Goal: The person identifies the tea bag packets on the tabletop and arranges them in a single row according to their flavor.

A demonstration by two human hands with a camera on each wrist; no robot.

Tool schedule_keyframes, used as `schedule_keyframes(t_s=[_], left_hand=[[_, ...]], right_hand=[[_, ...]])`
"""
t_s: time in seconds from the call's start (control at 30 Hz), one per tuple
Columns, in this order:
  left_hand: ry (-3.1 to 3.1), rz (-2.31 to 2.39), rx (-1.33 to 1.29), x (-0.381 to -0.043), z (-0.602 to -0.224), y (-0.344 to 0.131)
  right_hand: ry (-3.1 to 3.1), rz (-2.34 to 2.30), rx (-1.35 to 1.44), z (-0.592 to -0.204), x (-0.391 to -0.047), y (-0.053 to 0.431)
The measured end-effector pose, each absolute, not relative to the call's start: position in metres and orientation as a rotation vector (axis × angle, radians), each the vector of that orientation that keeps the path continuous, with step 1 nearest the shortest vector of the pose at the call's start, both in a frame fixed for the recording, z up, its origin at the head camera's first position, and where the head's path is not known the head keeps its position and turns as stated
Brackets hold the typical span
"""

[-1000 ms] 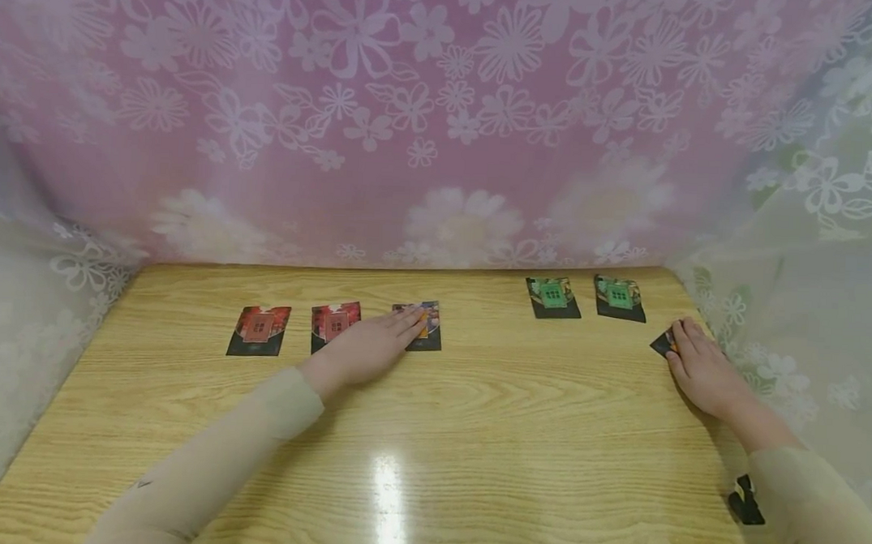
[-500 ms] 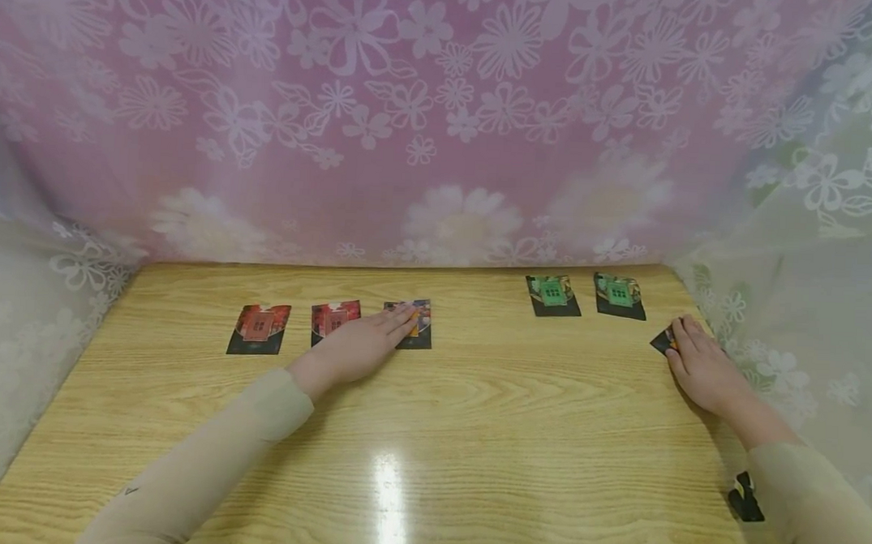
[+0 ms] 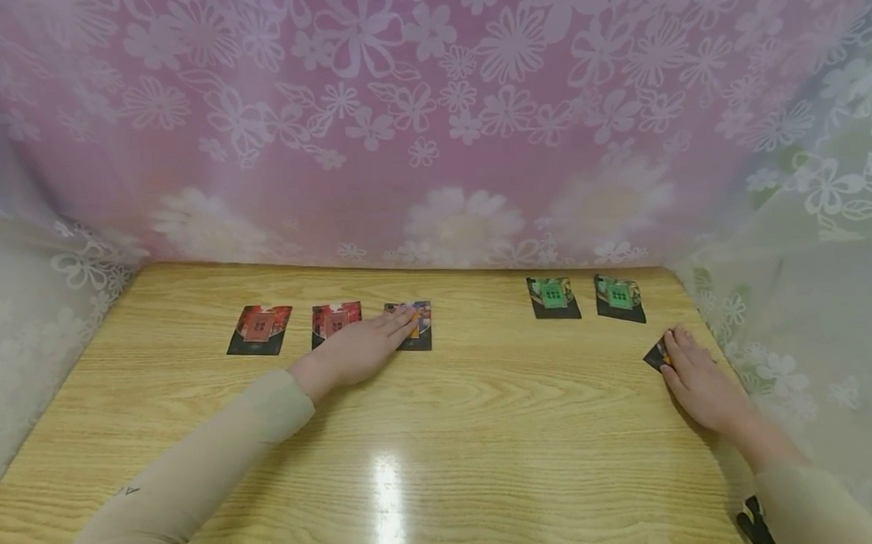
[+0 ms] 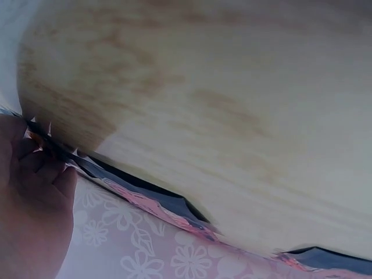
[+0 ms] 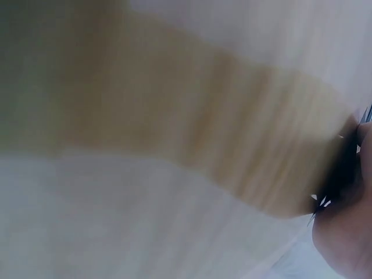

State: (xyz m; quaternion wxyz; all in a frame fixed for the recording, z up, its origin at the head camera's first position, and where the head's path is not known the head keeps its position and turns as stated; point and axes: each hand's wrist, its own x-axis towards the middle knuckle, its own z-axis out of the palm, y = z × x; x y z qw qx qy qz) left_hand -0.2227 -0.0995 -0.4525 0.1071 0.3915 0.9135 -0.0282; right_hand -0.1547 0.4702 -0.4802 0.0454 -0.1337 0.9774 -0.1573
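Wooden surface (image 3: 515, 470) shows probable aligning: straight-fingered, my left hand (image 3: 360, 346) covers one packet (image 3: 424, 338) toward the far edge, my right hand (image 3: 705, 385) an askew packet (image 3: 655, 359) near the right edge, perhaps needing straightening.

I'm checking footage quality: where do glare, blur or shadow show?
Head: a bright glare streak on the table, print on the green packets too soft to read; left wrist: hazy, the left hand partly in shadow; right wrist: the table's wood grain smeared, the dark packet at the right hand lacking detail.
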Motion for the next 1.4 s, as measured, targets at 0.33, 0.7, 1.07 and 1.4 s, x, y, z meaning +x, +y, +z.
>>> schedule_keyframes(t_s=[0.33, 0.7, 1.07, 1.4], left_hand=[[2.69, -0.053, 1.13, -0.22, -0.451, -0.1], [2.689, -0.045, 1.121, -0.22, -0.455, -0.099], [2.694, -0.059, 1.138, -0.218, -0.451, -0.097], [2.707, -0.069, 1.14, -0.22, -0.451, -0.097]], right_hand=[[3.008, -0.481, -0.537, -0.48, -0.129, 0.434], [3.02, -0.34, -0.697, -0.471, -0.115, 0.382], [2.955, -0.329, -0.904, -0.467, -0.123, 0.318], [2.9, -0.299, -1.132, -0.472, -0.165, 0.279]])
